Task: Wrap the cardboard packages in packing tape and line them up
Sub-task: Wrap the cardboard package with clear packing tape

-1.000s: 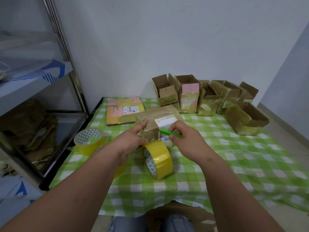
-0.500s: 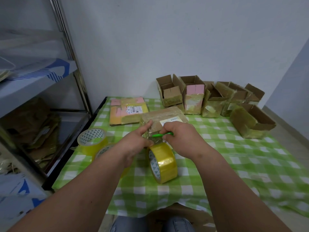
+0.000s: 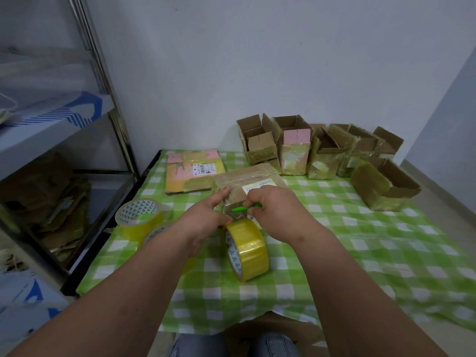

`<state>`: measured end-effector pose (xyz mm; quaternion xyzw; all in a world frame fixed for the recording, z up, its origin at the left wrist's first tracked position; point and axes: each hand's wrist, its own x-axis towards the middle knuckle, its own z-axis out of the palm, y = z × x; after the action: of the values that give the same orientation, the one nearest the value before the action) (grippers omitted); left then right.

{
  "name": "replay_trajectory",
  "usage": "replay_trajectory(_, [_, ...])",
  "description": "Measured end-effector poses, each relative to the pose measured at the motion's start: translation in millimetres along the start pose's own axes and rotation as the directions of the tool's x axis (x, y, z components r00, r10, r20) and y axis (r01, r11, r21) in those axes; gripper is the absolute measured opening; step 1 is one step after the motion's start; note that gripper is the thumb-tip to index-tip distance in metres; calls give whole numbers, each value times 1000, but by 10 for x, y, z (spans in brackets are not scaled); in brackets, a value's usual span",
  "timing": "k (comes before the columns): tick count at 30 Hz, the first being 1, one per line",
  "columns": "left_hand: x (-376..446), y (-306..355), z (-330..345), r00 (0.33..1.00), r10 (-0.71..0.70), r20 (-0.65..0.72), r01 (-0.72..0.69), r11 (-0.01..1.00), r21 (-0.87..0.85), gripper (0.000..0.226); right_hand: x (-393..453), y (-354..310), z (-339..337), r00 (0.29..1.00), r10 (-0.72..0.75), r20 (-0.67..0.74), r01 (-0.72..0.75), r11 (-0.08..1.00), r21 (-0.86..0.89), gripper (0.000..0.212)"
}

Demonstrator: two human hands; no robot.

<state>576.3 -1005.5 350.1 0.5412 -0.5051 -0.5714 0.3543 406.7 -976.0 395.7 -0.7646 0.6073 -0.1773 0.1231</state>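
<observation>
Sat at a table [image 3: 386,266] draped in a green-and-white checked cloth, set against a pale wall. Saw a metal shelving unit [image 3: 108,104] standing to the left, with flattened cardboard heaped on its lower shelf. Counted a row of open cardboard boxes [image 3: 322,150] lined up along the far edge of the table, glossy with tape, flaps standing up, and one more open box [image 3: 383,188] lying at an angle at the right end, just in front of the row. Noted a flat taped package [image 3: 192,175] with pink patches and a barcode label, lying at the far left of the cloth.

Found the package being wrapped [image 3: 247,181], brown with a white label, tilted at the middle of the table just behind both hands. Pressed the left hand [image 3: 206,217] against its near left corner, thumb and fingers pinching the tape there. Gripped a green-handled cutter [image 3: 244,208] in the closed right hand [image 3: 275,210], tip pointing left and meeting the tape at the package's near face.

Left a yellow tape roll [image 3: 247,249] standing on edge directly below the hands, touching or nearly touching the left thumb; could not tell which. Kept a second roll [image 3: 139,217] lying flat well to the left, and a third [image 3: 157,231] mostly hidden behind the left forearm.
</observation>
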Motion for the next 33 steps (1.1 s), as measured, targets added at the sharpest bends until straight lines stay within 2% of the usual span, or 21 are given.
replay_trajectory(7, [9,0,-6,1000,-16,-13,16,1000,0,73,25,59,56,999,-24,-29,24,1000,-4,16])
replay_trajectory(9, [8,12,-4,1000,-16,-13,16,1000,-7,74,28,160,41,1000,-18,-16,17,997,-80,16])
replay_trajectory(11, [3,22,-1,1000,-27,-6,27,1000,-10,76,16,297,34,1000,30,-7,-31,988,-149,17])
replay_trajectory(15, [11,14,4,999,-33,11,33,999,-3,76,-79,506,174,978,208,-15,-208,973,-96,18])
replay_trajectory(19, [-2,32,19,999,-24,28,24,1000,-6,77,-164,637,410,938,344,49,-338,935,-105,23])
replay_trajectory(22, [-13,30,13,999,-20,30,21,1000,-14,76,-204,649,503,933,360,-18,-356,913,-199,32])
replay_trajectory(23, [-11,27,12,999,-21,31,22,1000,-17,76,-201,612,518,931,361,-61,-366,914,-175,32])
replay_trajectory(24, [-9,26,14,999,-22,33,23,1000,-21,76,-187,561,520,924,373,-83,-380,920,-94,30])
replay_trajectory(26, [-6,27,19,999,-23,34,23,999,-25,75,-145,428,505,912,410,-18,-393,887,243,23])
replay_trajectory(27, [-4,25,21,999,-24,34,25,1000,-18,75,-128,338,492,906,418,66,-401,795,456,25])
replay_trajectory(28, [-4,25,20,999,-25,34,25,1000,-10,76,-117,247,474,895,418,157,-417,657,628,30])
replay_trajectory(30, [-12,31,14,999,-25,38,25,1000,-1,76,-93,134,456,861,413,296,-473,439,764,33])
replay_trajectory(33, [-33,38,11,998,-24,53,24,1000,4,78,-43,62,479,838,404,367,-499,297,814,24])
